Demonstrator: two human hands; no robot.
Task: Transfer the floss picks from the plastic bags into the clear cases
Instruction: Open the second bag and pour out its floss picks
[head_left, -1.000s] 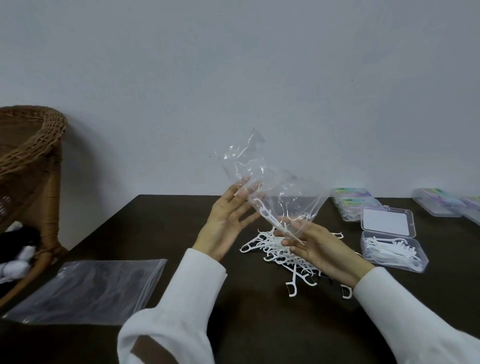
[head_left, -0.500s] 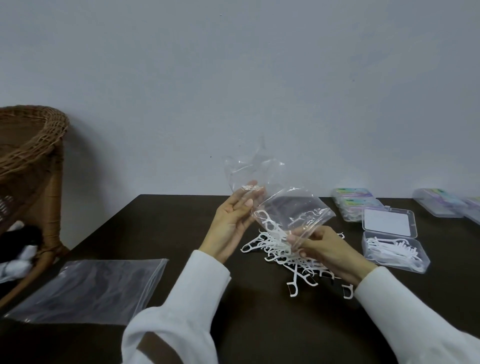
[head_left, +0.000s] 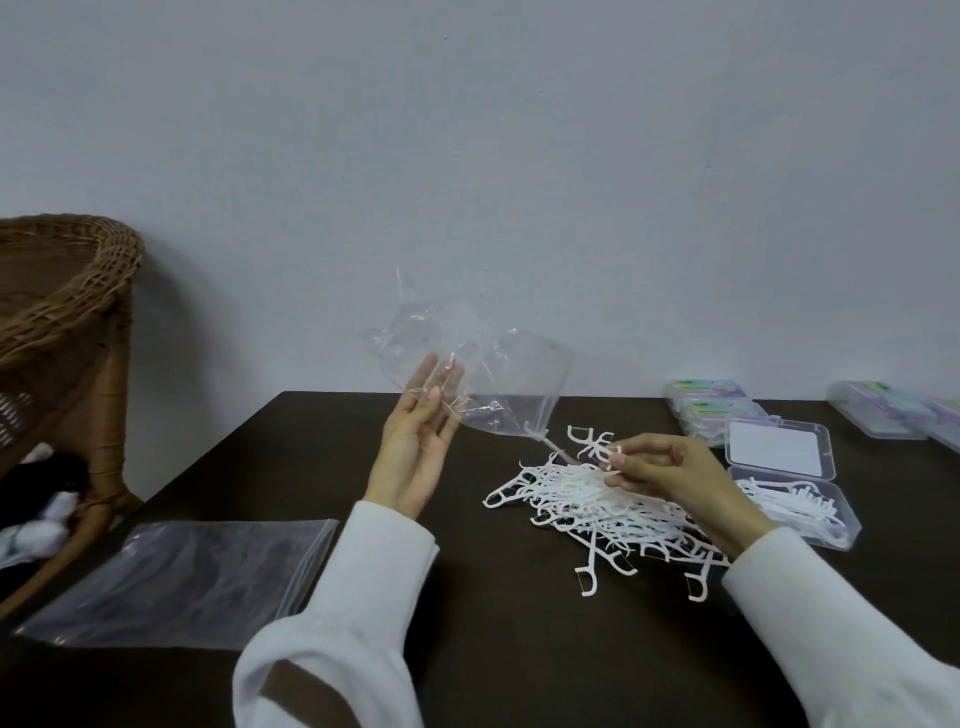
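The floss picks (head_left: 597, 499) lay in a loose white heap on the dark counter (head_left: 493, 623), directly under and just left of the right hand (head_left: 670, 488), with a few strays splayed toward the near edge. Most of their handles ran roughly left to right across the counter, pointing toward the open clear case (head_left: 795, 512) that sat just to the right of the heap, already holding some picks, its lid (head_left: 779, 449) folded back behind it. That hand hovered over the heap with its fingers curled; thumb and forefinger seemed to pinch a pick near the heap's far edge. It was plainly the nearer hand to both heap and case, so a short carry rightward was likely all the next transfer needed.

The left hand (head_left: 415, 447) stood well to the left of the heap, palm up and fingers nearly straight, their tips against the crumpled plastic bag (head_left: 483, 379), which it held up above the counter; one pick seemed to hang at the bag's lower corner. Near the left edge lay a flat empty bag (head_left: 176, 582). Farther back on the right stood closed cases (head_left: 711, 402).
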